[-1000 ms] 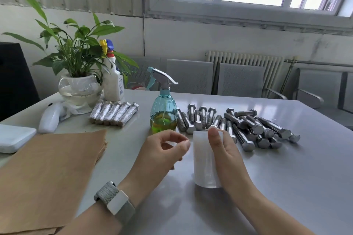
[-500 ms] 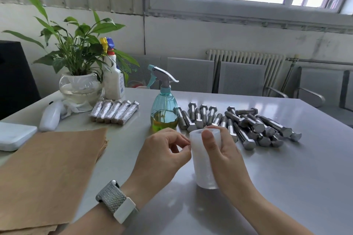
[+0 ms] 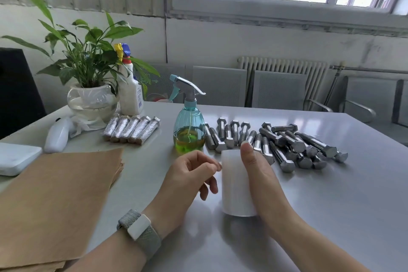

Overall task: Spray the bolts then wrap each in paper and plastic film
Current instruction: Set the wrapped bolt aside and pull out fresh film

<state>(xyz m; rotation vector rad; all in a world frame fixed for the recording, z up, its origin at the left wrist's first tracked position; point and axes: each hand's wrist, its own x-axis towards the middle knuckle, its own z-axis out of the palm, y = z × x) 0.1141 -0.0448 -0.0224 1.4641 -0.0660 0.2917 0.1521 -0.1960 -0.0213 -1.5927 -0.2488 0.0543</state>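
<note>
Bare counter [image 3: 331, 216] stretches to the right of the right hand [image 3: 258, 174] and in front of both forearms, open for a pass. Just beyond the hands, the spray bottle [image 3: 189, 130] stands upright and the loose bolts [image 3: 287, 141] sprawl behind the film roll [image 3: 234, 183], blocking a straight reach forward. Left of the left hand [image 3: 187, 179] lies the brown paper stack [image 3: 50, 201], flat and low. Further off left, wrapped bolts [image 3: 131, 129], a plant bowl [image 3: 92, 101] and a white bottle [image 3: 130, 93] crowd the corner.

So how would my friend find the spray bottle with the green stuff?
Look at the grey table, just left of the pile of bolts. The see-through teal spray bottle stands there; unlike the white bottle by the plant, it holds green liquid.
</note>
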